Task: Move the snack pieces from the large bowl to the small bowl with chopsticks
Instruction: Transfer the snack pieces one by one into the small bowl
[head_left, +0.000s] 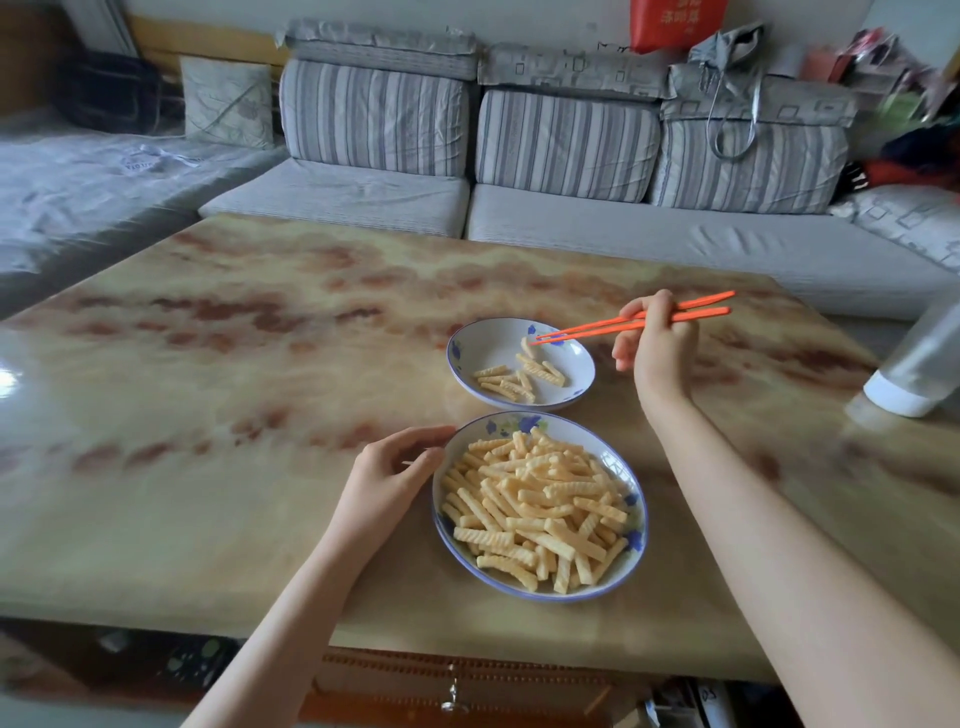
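Head view: right hand (657, 348) curled round the orange chopsticks (636, 323), grip about mid-shaft, shafts running out leftward from it, nearly level. Tips almost closed on one pale snack piece (526, 346), which stands roughly upright at the tips; looks pinched, can't tell if it's already let go. Tips and piece sit over the far side of the small bowl (485, 340), left of the grip. Loose pieces (519, 382) lie flat in that bowl, below and nearer than the tips.

Large bowl (635, 540) is on the worktop (234, 395), nearer the person than the grip and a bit left, just beside the small bowl. Its snack pile (535, 499) is heaped high, long axes every which way.

Left hand (389, 475) has fingers loosely curved, touching the large bowl's left rim, not clearly clamping.

Judgement: drop here, then swing the tips back toward the body; the right hand does the work, the left only steadies, and most of the job is left
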